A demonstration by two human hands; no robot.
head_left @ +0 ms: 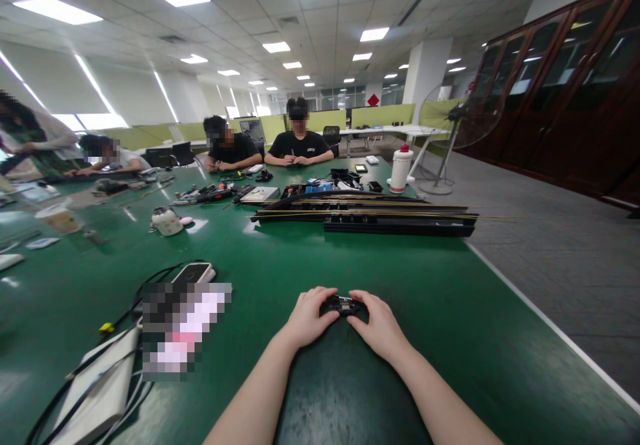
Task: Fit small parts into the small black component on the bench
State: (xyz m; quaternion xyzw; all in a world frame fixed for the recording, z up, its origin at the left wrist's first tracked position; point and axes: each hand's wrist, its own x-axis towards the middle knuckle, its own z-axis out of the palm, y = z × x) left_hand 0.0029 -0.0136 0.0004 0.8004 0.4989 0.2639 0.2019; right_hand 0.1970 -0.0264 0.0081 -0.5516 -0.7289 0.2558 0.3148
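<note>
A small black part rests on the green table right in front of me. My left hand grips its left end with curled fingers. My right hand pinches its right end the same way. Both forearms reach in from the bottom edge. What the part is I cannot make out.
Long black rails with thin rods lie across the table ahead. A white bottle stands behind them. Cables, a phone and a white device sit at my left. Several seated people work at the far side. The table's right edge borders grey floor.
</note>
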